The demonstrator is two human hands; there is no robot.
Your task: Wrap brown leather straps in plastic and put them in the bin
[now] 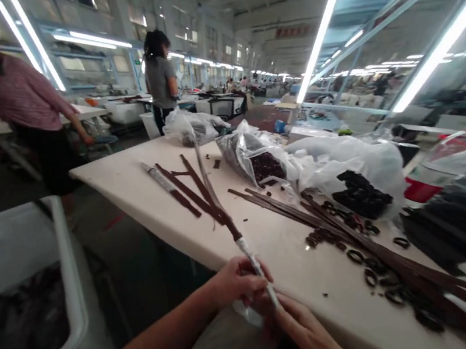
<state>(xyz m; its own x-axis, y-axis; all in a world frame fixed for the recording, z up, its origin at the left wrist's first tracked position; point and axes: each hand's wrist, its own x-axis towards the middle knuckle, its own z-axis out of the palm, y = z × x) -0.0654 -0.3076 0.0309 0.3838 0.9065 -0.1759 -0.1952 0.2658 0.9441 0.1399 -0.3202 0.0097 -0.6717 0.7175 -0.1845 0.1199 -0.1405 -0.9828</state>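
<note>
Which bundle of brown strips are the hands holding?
The left bundle, wrapped in white where the left hand and right hand grip it; the larger bundle lies on the table, beside dark rings.

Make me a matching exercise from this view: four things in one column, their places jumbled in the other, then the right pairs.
1. bin
2. bundle
3. rings
4. grey shirt

A. on the table's right side
B. beyond the table
C. in the left hand and right hand
D. left of the table

Pairs: 1-D, 2-C, 3-A, 4-B
</note>
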